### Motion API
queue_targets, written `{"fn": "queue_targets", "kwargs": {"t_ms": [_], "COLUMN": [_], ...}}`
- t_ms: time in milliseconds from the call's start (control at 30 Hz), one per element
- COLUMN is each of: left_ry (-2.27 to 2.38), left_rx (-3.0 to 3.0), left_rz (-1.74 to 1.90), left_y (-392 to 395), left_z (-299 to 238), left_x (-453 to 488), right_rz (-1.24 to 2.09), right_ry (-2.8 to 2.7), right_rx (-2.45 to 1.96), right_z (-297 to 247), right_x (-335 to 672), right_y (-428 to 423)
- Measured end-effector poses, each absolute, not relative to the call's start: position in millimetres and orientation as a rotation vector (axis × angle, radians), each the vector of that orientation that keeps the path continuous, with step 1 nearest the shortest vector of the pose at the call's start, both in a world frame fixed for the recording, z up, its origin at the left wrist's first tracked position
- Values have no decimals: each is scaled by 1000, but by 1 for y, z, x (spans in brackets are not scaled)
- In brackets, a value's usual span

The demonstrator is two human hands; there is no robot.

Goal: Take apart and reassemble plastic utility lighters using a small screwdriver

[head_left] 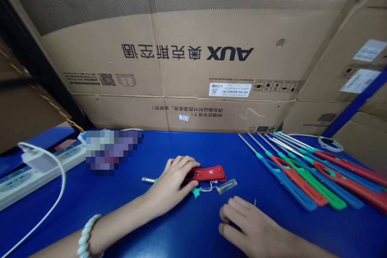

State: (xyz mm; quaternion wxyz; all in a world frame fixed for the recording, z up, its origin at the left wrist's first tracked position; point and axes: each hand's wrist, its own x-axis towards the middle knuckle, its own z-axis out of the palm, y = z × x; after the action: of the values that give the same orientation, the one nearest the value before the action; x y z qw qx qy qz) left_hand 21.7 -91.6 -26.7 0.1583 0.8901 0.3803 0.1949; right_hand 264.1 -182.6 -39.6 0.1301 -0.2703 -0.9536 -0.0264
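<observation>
My left hand is closed over a long-reach lighter, with fingers on the far side of its red casing and the thumb on the near side. The lighter's metal tube sticks out to the left of the hand. By my thumb lies a green trigger piece, and thin white wires run beside it. A clear fuel tank rests just right of the wires. My right hand is closed, nearer to me, with fingers curled; a thin tip shows behind it, too small to name.
Several long lighters in blue, red and green lie side by side at the right. A white power strip with a plugged-in cable is at the left. A large cardboard box stands behind the blue table.
</observation>
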Motion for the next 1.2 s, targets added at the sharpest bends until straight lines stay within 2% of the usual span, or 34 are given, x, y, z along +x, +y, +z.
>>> {"fn": "queue_targets", "kwargs": {"t_ms": [267, 433, 600, 900, 1200], "left_ry": [1000, 1053, 1118, 1092, 903], "left_rx": [2649, 2649, 2645, 2716, 2919], "left_rz": [516, 562, 551, 569, 473], "left_y": [-78, -61, -37, -32, -19], "left_z": [-23, -23, -31, -29, -23], "left_x": [32, 33, 32, 37, 66], "right_rz": [-261, -78, 49, -11, 44], "right_ry": [-2675, -2573, -2482, -2575, -2734], "right_rx": [-998, -1302, -1404, -1340, -1303], "right_z": [-47, -41, -29, -3, -15], "right_x": [295, 318, 322, 292, 284], "right_y": [-181, -153, -119, -109, -121]}}
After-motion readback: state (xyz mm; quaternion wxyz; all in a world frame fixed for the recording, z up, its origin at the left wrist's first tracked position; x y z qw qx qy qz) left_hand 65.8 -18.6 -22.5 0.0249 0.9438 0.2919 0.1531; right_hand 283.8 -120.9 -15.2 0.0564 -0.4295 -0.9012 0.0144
